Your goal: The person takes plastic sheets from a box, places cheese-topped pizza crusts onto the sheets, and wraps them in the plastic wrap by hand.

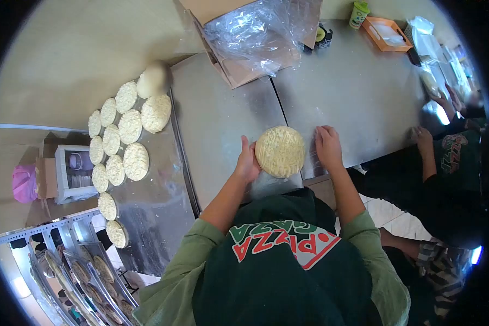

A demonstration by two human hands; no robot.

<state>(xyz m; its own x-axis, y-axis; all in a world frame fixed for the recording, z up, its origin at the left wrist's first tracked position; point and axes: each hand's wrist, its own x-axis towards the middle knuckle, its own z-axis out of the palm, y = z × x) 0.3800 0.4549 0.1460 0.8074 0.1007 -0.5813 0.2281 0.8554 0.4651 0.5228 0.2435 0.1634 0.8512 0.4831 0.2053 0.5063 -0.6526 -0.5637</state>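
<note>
A round, pale pizza base topped with shredded white topping [280, 151] is at the near edge of the steel table, in front of my body. My left hand [248, 162] grips its left edge, thumb up along the side. My right hand [328, 146] rests on the steel to the right of the base, apart from it, with fingers slightly curled and nothing visible in it. Clear plastic [274, 185] lies just below the base, partly hidden by my apron.
Several topped bases [129, 126] stand on the left table [157, 217]. An open cardboard box [228, 68] with clear plastic is at the back. An orange tray [387, 35] and a green cup [358, 14] are back right. Co-workers' hands [424, 140] show at right; a rack [65, 261] stands lower left.
</note>
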